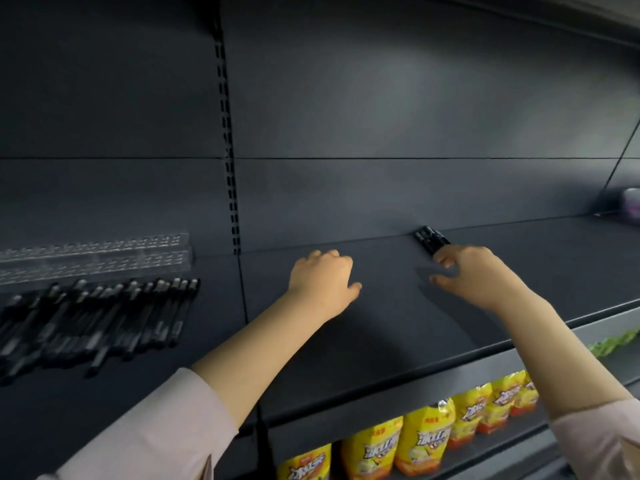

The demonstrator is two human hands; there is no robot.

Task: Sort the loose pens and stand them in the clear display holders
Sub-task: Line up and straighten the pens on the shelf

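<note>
a dark shelf [346, 341] is seen, with a slotted post [227, 150] going up its back wall. left of the post, the clear display holders [93, 258] are set by the back wall, and a big pile of loose black pens [97, 320] is spread out in front of them. just right of the post, the left hand [322, 278] is rested on the shelf. its grip is loosely bent and nothing is seen in it. further right of the post, a small bunch of black pens [431, 239] is laid by the back wall. its near end is touched by the fingertips of the right hand [474, 275], whose grip is apart, with the thumb well clear of the pens. below and right of the post, yellow snack bags [422, 441] are lined up on a lower shelf. far right of the post, something purple [632, 206] is seen, too blurred to tell.
</note>
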